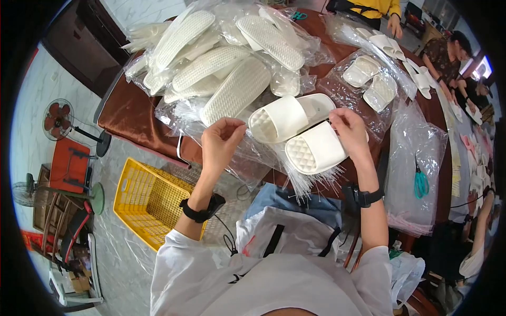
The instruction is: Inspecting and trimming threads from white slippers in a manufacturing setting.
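Two white slide slippers lie side by side in front of me, the far slipper [285, 117] and the near slipper [319, 148], soles down with straps up. My left hand [223, 145] is just left of the far slipper, thumb and fingertips pinched together; whatever is between them is too small to name. At the slippers' right side, my right hand [350, 132] has its fingers closed beside the near slipper's strap. Its fingertips partly hide what they pinch. Under the slippers, a bundle of thin clear plastic fasteners [314, 182] sticks out over the table edge.
A heap of white slippers [240, 87] in clear bags covers the table's far left. Bagged slippers [379, 92] and a plastic-bag stack [408, 174] with teal scissors [420, 183] lie to the right. A yellow crate [153, 203] stands on the floor. Other people work at right.
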Demonstrator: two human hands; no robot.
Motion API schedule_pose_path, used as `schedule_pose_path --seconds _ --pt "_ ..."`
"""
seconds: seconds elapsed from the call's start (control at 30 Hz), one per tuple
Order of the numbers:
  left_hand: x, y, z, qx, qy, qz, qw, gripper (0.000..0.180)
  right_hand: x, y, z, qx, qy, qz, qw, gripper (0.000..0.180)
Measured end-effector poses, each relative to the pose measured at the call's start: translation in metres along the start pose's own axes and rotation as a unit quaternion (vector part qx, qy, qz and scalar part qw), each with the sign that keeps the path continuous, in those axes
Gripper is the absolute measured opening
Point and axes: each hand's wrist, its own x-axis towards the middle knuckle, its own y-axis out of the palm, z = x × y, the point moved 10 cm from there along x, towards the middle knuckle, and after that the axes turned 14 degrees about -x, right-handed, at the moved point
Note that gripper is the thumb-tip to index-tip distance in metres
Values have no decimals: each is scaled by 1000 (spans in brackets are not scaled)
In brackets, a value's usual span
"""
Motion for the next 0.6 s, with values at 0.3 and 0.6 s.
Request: schedule_pose_path --seconds 0.3,0.6 --pt "14 29 3 -162 -87 69 981 41 21 21 28 -171 -38 41 984 14" --pt "19 27 11 -71 -148 87 983 25 35 52 30 -182 -78 115 973 15"
